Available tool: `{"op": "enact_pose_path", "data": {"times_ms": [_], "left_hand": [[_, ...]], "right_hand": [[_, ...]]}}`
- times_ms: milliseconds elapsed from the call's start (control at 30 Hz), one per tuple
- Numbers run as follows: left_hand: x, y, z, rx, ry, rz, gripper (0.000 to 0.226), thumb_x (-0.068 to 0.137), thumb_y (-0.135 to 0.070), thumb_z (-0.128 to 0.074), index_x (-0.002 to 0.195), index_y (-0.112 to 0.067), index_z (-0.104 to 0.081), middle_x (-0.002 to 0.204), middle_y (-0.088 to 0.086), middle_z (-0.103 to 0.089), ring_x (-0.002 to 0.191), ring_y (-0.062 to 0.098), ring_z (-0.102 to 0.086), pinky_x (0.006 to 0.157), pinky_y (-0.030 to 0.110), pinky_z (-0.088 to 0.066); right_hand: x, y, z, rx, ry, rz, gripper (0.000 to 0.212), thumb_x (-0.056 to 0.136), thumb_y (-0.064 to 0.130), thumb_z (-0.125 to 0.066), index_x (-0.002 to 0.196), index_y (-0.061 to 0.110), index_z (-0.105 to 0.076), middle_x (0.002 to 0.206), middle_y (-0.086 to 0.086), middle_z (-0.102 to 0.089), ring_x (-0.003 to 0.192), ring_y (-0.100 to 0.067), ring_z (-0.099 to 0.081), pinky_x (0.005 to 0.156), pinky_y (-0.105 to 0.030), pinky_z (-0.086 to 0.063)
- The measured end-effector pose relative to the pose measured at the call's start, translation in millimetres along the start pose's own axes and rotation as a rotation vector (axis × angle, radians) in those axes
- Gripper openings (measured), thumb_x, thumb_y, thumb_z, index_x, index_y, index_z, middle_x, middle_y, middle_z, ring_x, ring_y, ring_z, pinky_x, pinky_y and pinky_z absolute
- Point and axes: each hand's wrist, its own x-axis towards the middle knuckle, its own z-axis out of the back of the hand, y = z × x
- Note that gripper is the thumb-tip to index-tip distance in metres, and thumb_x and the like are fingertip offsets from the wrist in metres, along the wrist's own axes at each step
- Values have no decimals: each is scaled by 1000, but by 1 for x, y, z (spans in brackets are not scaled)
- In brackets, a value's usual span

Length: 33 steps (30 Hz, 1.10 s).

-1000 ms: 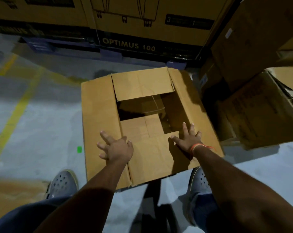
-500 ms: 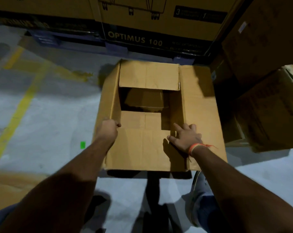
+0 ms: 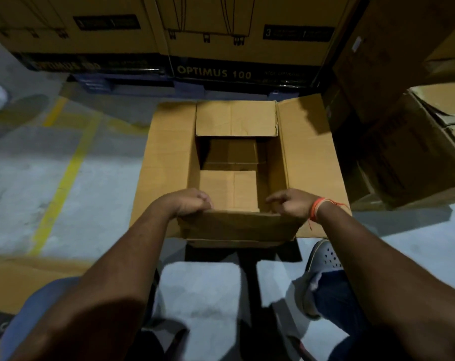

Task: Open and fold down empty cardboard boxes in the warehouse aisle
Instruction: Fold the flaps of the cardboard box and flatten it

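Observation:
An empty brown cardboard box [image 3: 169, 162] stands open on the grey floor in front of me. Its left and right flaps lie spread outward, and the far flap [image 3: 235, 118] tilts back. The near flap [image 3: 236, 225] is folded toward me and down. My left hand [image 3: 192, 203] grips the top edge of that near flap at its left end, fingers curled over it. My right hand [image 3: 290, 204], with an orange band at the wrist, grips the same edge at its right end. Inside, the bottom flaps [image 3: 227, 188] show a dark gap between them.
Large printed cartons marked OPTIMUS 100 [image 3: 213, 71] line the far side on a blue pallet. More stacked cardboard boxes [image 3: 414, 157] crowd the right. A yellow floor line [image 3: 64, 175] runs on the left. Flat cardboard [image 3: 25, 277] lies at lower left. My shoe [image 3: 325, 256] is near the box.
Both hands moved from the box's top flaps to the near flap's edge and pulled it toward me and down. The left side flap now lies spread outward.

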Motion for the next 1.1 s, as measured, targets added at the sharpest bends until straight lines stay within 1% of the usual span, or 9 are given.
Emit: {"op": "enact_pose_path", "data": {"times_ms": [133, 267, 400, 533, 667, 733, 833, 933, 1100], "left_hand": [[0, 9, -37, 226, 251, 13, 102, 79, -59, -79, 160, -30, -25, 168, 1, -20, 152, 26, -23, 124, 44, -24], [14, 8, -94, 522, 70, -117, 119, 84, -55, -76, 163, -18, 5, 171, 7, -1, 156, 26, -9, 127, 39, -15], [39, 13, -126, 650, 46, -137, 109, 87, -40, -76, 163, -17, -1, 168, 12, -17, 152, 32, -23, 121, 48, -30], [45, 29, -140, 737, -57, -187, 72, 93, -28, -71, 153, -20, -31, 145, 11, -52, 128, 32, -53, 101, 47, -49], [44, 34, -138, 655, -130, -215, 42, 97, -15, -58, 136, -27, -48, 125, 8, -65, 111, 30, -60, 92, 43, -52], [48, 33, -135, 676, -110, -213, 42, 96, -13, -56, 135, -28, -50, 125, 9, -65, 113, 31, -59, 92, 41, -51], [52, 34, -134, 674, -86, -219, 41, 94, -14, -61, 132, -30, -53, 122, 6, -67, 112, 27, -60, 93, 39, -51], [63, 42, -130, 372, -48, -174, 38, 86, -26, -75, 121, -32, -64, 112, -6, -69, 107, 18, -63, 94, 34, -53], [92, 23, -115, -1000, 7, -41, 42, 95, -34, -68, 135, -25, -60, 133, 3, -66, 127, 20, -59, 116, 41, -41]], "right_hand": [[-4, -3, -38, -266, 166, -10, 118, 73, 49, -84, 160, 34, -5, 165, -4, -21, 150, -31, -25, 121, -49, -26], [4, -18, -91, -453, -52, 58, 127, 70, 51, -85, 160, 33, 4, 168, -4, -8, 154, -27, -10, 124, -44, -19], [16, -34, -117, -615, -83, 23, 116, 81, 34, -81, 161, 26, 2, 168, -7, -5, 154, -29, -9, 123, -44, -22], [34, -42, -128, -716, -14, 31, 98, 91, 16, -69, 161, 24, -1, 168, -10, -6, 154, -31, -10, 122, -49, -25], [34, -38, -123, -743, 23, 56, 56, 99, 12, -52, 150, 20, -32, 133, -14, -55, 116, -30, -57, 96, -42, -52], [35, -37, -121, -730, 30, 54, 43, 98, 14, -53, 139, 20, -44, 116, -12, -62, 100, -28, -62, 86, -40, -56], [41, -41, -123, -678, 13, 69, 41, 96, 18, -56, 136, 23, -54, 118, -10, -66, 106, -29, -64, 89, -39, -56], [49, -45, -122, -195, -27, -14, 57, 83, 16, -60, 139, 29, -56, 122, 0, -69, 111, -20, -64, 95, -33, -54], [82, -24, -104, 1331, -149, -65, 55, 86, 26, -62, 139, 16, -53, 131, -7, -65, 125, -25, -57, 113, -44, -38]]}}
